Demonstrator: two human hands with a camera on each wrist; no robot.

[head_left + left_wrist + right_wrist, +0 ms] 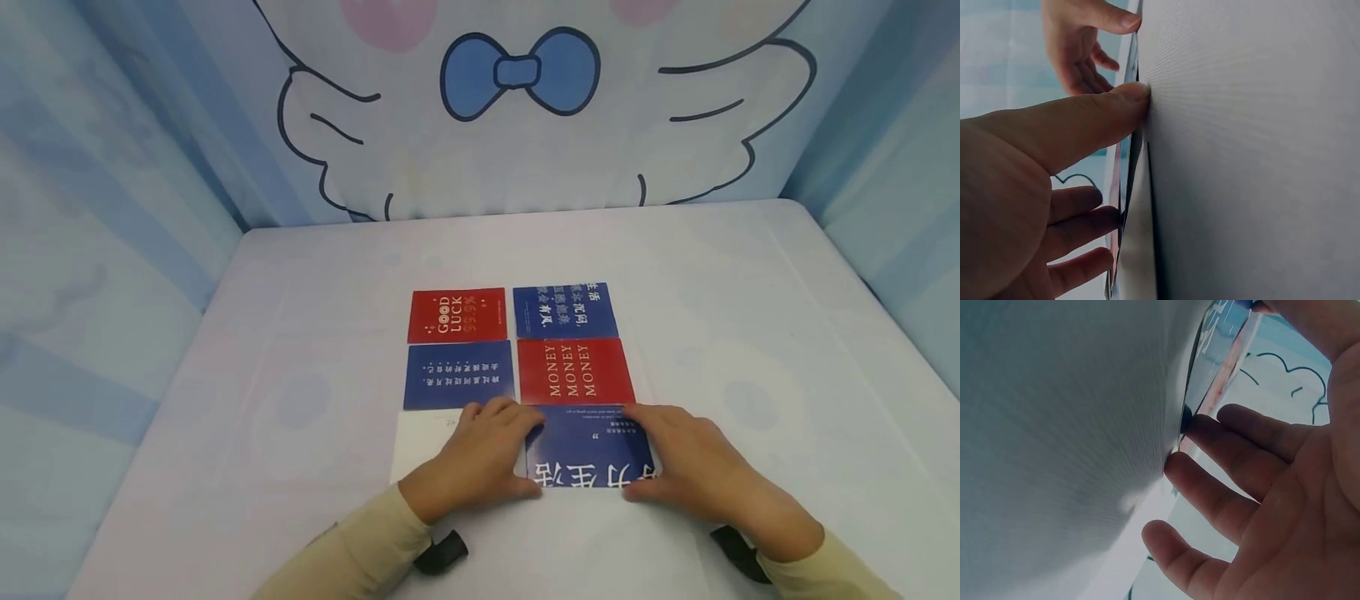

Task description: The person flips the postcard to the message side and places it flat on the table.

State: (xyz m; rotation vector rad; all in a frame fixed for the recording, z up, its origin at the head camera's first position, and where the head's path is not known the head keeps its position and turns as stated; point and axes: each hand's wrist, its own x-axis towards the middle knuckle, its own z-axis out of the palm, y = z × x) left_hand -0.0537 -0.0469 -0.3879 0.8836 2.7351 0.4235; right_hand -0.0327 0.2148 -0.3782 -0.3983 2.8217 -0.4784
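Six cards lie in two columns on a white tabletop. My left hand (480, 457) is at the left edge of the nearest right blue card (581, 437), its thumb by the near corner and its fingers by the far one. At that card's right edge, my right hand (701, 458) has thumb and fingers spread along the side. In the right wrist view, the fingers (1216, 500) are extended, with tips at the table surface. A cream card (422, 437) is partly covered by my left hand. Behind the blue card is a red MONEY card (576, 372).
Further cards lie close by: a red GOOD LUCK card (457, 316), a blue card (459, 377) below it and another blue card (564, 311) at the far right. A printed curtain with a bow (517, 72) hangs behind the tabletop (300, 400); more curtain flanks both sides.
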